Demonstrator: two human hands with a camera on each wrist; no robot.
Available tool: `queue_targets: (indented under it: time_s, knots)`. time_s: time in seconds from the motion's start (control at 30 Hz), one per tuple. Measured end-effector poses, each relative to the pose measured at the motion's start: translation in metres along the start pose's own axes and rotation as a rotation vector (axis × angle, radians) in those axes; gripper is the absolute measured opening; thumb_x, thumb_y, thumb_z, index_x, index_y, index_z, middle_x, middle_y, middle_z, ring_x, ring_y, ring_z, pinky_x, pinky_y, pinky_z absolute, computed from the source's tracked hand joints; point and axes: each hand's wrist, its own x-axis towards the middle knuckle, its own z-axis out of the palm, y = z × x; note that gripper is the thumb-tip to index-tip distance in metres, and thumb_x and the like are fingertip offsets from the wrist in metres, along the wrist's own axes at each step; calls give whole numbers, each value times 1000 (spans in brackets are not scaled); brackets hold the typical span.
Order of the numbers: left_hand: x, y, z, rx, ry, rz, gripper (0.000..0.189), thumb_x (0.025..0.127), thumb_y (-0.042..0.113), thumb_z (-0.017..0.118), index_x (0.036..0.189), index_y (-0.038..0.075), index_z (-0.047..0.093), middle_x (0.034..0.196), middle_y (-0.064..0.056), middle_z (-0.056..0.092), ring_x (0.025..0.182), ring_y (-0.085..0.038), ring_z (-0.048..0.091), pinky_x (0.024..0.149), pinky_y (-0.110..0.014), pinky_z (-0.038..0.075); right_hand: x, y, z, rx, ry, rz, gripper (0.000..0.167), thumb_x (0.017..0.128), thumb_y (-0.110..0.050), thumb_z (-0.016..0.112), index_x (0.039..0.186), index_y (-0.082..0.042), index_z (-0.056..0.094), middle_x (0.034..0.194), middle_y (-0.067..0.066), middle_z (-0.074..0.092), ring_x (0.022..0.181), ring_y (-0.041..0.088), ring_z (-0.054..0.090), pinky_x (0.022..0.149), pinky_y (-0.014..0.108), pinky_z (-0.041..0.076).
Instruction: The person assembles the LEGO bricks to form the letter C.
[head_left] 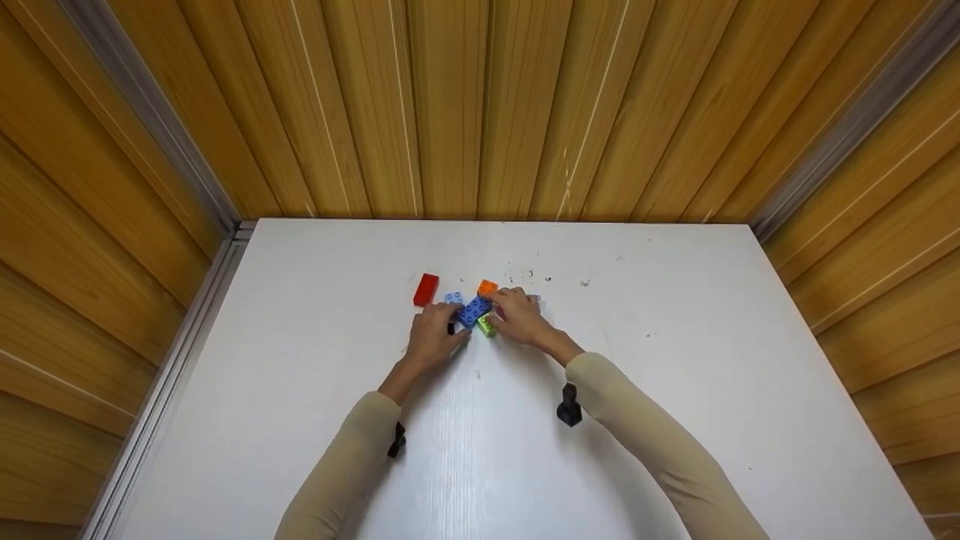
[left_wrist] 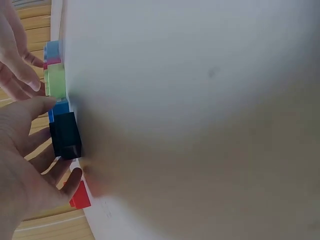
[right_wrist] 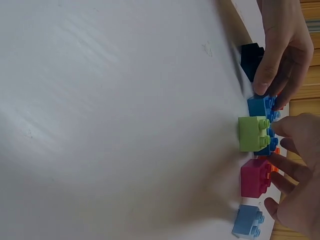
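Note:
A long blue brick lies on the white table between both hands. My left hand holds its left end, thumb on the near side and fingers on the far side. A black brick stands close under that palm. My right hand is over the blue brick's right end with its fingers spread. Its thumb is by the studs of a lime green brick, which sits against the blue one. The right forefinger is beside an orange brick. A magenta brick lies below the right fingers.
A red brick lies to the far left of the hands. One light blue brick is behind the blue brick, and a grey-blue brick is beyond the right hand. Wooden panel walls border the white table.

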Motion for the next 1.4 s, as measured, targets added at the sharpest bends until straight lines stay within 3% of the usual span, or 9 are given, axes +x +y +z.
queue_targets:
  time_s: [0.17, 0.43, 0.67, 0.83, 1.0, 1.17, 1.4]
  knots:
    - [1, -1, 4, 20, 39, -6, 46, 89, 18, 80, 130, 2, 67, 125, -17, 70, 113, -31, 62, 105, -47, 48, 0, 2, 6, 15, 20, -14, 41, 95, -13, 65, 135, -2, 63, 128, 21, 65, 121, 44, 51, 97, 62, 34]
    - [1, -4, 7, -38, 110, 17, 41, 90, 18, 79, 127, 3, 70, 120, -16, 70, 110, -30, 63, 103, -47, 49, 0, 4, 9, 59, 63, 1, 40, 95, -9, 65, 135, -4, 64, 121, 19, 66, 118, 40, 50, 93, 57, 28]
    - [0, -4, 1, -101, 181, 54, 40, 87, 17, 82, 125, 7, 73, 122, -16, 70, 114, -32, 63, 101, -48, 46, -1, 5, 8, 105, 124, 18, 40, 92, -9, 69, 132, -8, 66, 111, 15, 63, 108, 36, 50, 90, 54, 26]
    - [-2, -8, -5, -204, 174, 96, 40, 87, 12, 81, 125, 6, 73, 124, -18, 70, 116, -34, 62, 103, -52, 47, -3, 7, 7, 109, 131, -30, 43, 92, -12, 72, 135, -10, 64, 116, 15, 64, 106, 37, 51, 91, 57, 28]
    - [-5, -14, -11, -312, 153, 177, 39, 87, 4, 78, 125, 3, 72, 125, -20, 69, 118, -38, 61, 105, -56, 47, -6, 9, 10, 138, 146, -72, 45, 93, -16, 74, 136, -9, 63, 106, 17, 63, 101, 33, 50, 88, 48, 24]
    - [-7, -15, -15, -356, 122, 185, 38, 88, 5, 77, 126, 4, 72, 126, -18, 70, 120, -37, 60, 108, -57, 43, -15, 8, 11, 187, 196, -103, 44, 92, -15, 75, 134, -5, 64, 98, 18, 62, 104, 33, 50, 87, 44, 21]
    - [-17, -9, -17, -365, 46, 223, 37, 88, 7, 78, 124, 4, 72, 125, -16, 71, 120, -35, 61, 109, -54, 46, -38, 10, 11, 189, 241, -139, 38, 91, -17, 76, 127, -8, 68, 115, 12, 69, 114, 32, 53, 91, 45, 26]
